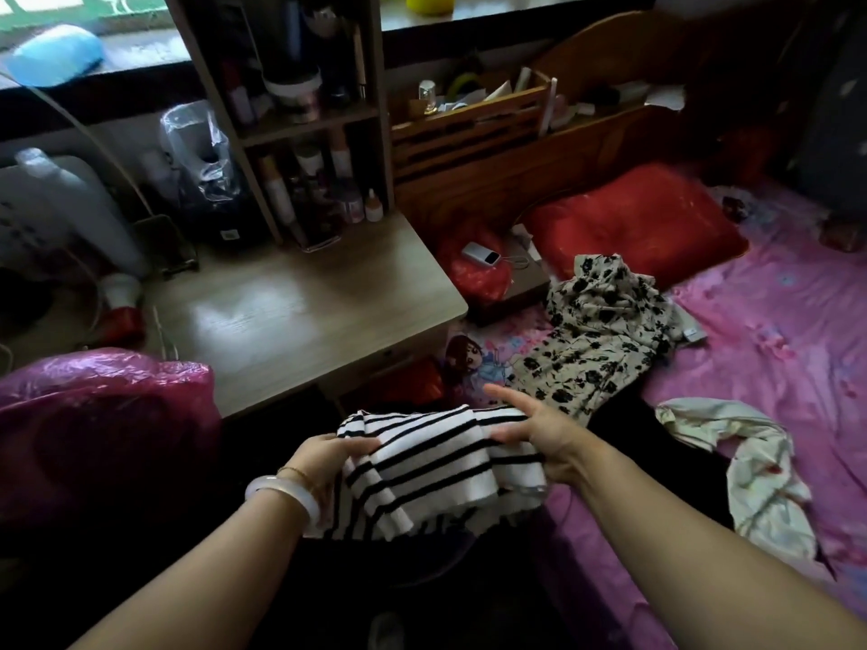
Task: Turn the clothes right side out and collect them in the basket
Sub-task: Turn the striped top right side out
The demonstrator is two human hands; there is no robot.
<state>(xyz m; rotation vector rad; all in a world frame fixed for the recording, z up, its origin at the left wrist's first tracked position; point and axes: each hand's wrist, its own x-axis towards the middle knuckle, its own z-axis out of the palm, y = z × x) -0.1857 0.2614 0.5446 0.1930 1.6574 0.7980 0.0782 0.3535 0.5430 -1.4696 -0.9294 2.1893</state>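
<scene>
While the black-and-white striped knit top (436,466) hangs bunched beside the pink-sheeted bed (774,330), the left hand (323,462) pinches one fold and the right hand (530,436) clasps another, each grip closed on cloth. Best to find the hem, then pull through evenly. Below is too dark to make out any basket.

The room is dim; daylight comes only from a window (56,4) at the top left. A wooden desk (291,316) stands before it and carries a shelf unit (375,110) full of bottles. Just beside the desk, at the right, is a bed with a pink sheet (774,330), a red pillow (642,218) and a brown wooden headboard (492,180).
</scene>
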